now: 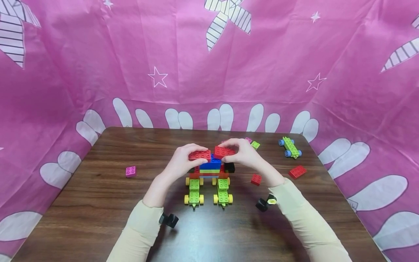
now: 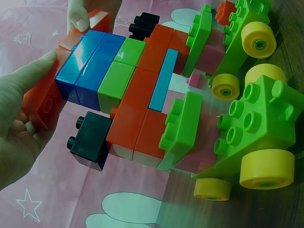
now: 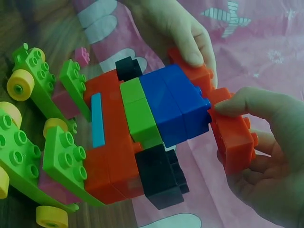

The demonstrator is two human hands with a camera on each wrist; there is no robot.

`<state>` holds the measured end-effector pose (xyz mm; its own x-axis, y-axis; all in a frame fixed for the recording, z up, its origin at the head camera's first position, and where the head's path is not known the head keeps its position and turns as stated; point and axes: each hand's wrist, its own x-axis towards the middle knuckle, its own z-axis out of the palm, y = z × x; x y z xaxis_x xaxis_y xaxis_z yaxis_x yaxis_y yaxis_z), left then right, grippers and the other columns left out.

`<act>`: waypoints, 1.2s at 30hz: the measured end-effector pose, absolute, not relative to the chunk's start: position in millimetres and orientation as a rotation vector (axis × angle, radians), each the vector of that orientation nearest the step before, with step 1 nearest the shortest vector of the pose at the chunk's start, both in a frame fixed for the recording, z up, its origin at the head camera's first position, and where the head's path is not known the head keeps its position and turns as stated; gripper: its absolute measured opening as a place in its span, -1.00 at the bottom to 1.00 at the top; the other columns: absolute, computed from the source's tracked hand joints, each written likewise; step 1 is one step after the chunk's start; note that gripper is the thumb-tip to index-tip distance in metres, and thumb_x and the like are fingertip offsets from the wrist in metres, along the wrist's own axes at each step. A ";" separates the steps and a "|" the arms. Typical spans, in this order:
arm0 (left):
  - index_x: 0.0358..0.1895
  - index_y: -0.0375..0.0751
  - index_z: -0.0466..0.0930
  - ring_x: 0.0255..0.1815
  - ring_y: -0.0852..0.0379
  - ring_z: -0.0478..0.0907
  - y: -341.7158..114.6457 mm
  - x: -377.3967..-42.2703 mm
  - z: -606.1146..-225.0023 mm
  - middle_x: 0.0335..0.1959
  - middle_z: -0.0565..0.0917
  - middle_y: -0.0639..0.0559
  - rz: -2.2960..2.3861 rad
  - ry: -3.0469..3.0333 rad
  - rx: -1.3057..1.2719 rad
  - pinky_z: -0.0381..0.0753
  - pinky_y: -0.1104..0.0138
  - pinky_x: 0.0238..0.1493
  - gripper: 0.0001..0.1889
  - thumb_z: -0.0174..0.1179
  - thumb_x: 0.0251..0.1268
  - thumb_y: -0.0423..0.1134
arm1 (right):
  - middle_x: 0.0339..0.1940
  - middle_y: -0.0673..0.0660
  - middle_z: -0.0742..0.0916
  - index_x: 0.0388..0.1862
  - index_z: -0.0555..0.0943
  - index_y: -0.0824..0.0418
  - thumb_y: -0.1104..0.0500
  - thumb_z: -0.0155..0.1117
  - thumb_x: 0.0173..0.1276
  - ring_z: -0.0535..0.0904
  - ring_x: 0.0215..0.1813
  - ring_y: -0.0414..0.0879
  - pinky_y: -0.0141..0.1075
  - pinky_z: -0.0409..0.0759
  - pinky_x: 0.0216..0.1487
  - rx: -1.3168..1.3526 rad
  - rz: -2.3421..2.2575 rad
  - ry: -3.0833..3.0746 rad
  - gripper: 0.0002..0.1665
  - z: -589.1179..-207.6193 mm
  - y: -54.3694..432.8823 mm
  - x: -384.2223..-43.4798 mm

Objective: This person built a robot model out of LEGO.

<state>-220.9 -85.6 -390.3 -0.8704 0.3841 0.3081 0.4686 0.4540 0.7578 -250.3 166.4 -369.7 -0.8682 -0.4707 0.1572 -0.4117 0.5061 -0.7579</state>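
Observation:
My left hand (image 1: pixel 179 159) grips a red brick (image 1: pixel 199 155) at the upper left of a built block figure. Opposite it, my right hand (image 1: pixel 248 154) pinches another red brick (image 3: pixel 232 137) with thumb and fingers. Both bricks lie at the studded top of the blue bricks (image 3: pixel 173 107); whether either is fully seated I cannot tell. Below the blue come green bricks (image 2: pixel 123 66), then red bricks with a light blue strip (image 2: pixel 164 80). Black bricks (image 2: pixel 90 140) stick out at the sides. The figure stands on two green wheeled bases (image 1: pixel 223 193) with yellow wheels.
On the wooden table (image 1: pixel 82 211), a pink brick (image 1: pixel 130 171) lies to the left. Right of the figure are a small red brick (image 1: pixel 256 179), a longer red brick (image 1: pixel 297 172) and a green base with blue wheels (image 1: pixel 290 147). A green brick (image 1: pixel 255 145) lies behind.

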 end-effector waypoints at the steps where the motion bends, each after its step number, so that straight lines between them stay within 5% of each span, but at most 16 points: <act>1: 0.11 -0.13 0.65 0.02 0.02 0.59 -85.6 -221.0 -390.4 0.03 0.70 -0.04 -1.397 -2.597 -0.768 0.64 0.12 0.04 -0.59 0.38 0.20 -0.12 | 0.04 0.19 0.73 0.04 0.69 0.21 0.14 0.52 0.06 0.61 0.02 0.04 -0.25 0.67 -0.09 -0.788 -1.308 2.662 -0.49 -369.7 165.5 -250.2; 24: 0.09 -0.06 0.67 0.02 0.05 0.59 -85.4 -222.2 -391.1 0.02 0.70 0.00 -1.397 -2.603 -0.750 0.64 0.13 0.03 -0.61 0.39 0.19 -0.10 | -0.31 0.02 0.71 -0.04 0.75 0.14 0.19 0.53 0.01 0.51 -0.24 -0.06 -0.24 0.61 -0.31 -0.991 -1.167 2.642 -0.55 -360.2 157.6 -253.1; 36: 0.10 -0.07 0.67 0.03 0.05 0.59 -85.3 -222.8 -393.0 0.01 0.70 0.01 -1.401 -2.600 -0.754 0.64 0.11 0.04 -0.59 0.39 0.18 -0.09 | -0.25 0.03 0.74 -0.03 0.74 0.17 0.19 0.48 0.01 0.54 -0.21 -0.10 -0.28 0.61 -0.24 -1.025 -1.051 2.663 -0.54 -354.6 155.3 -251.4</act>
